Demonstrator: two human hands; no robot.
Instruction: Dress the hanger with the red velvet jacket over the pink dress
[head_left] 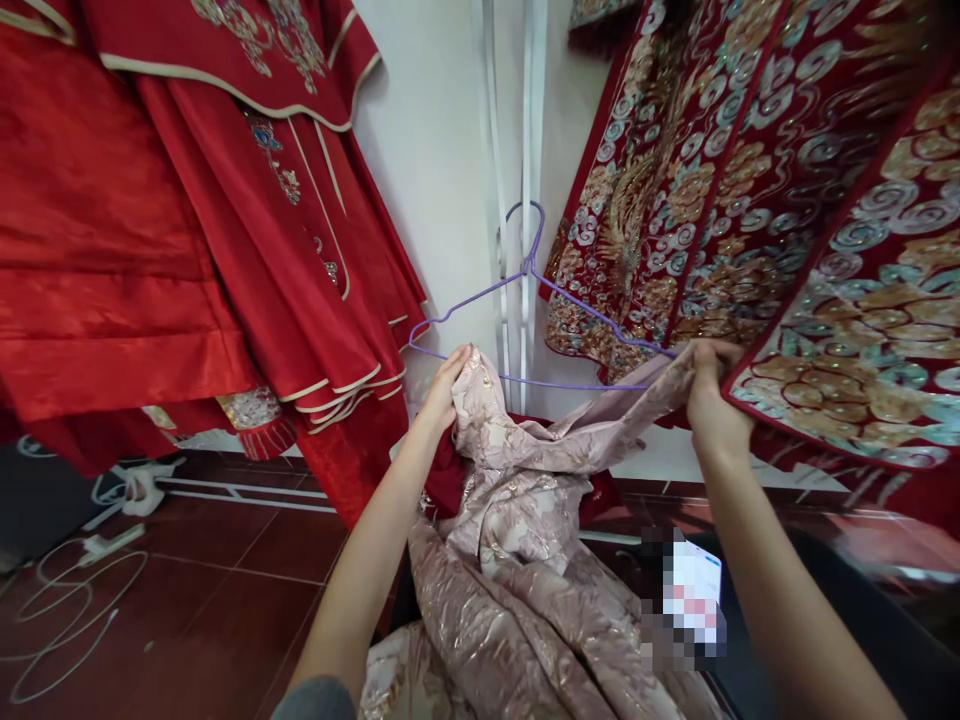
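My left hand (448,388) is closed on one upper edge of a pale pink brocade garment (525,520). My right hand (712,395) pinches the garment's other upper edge together with the right end of a purple wire hanger (525,285). The hanger sits just above and behind the cloth, its hook pointing up against the white wall. The garment hangs down between my forearms into a heap below.
Red satin robes with cream trim (187,220) hang at the left. Dark red embroidered panels (787,200) hang at the right, close over my right hand. White cables (75,600) lie on the dark red tiled floor. A white vertical rail (525,120) runs up the wall.
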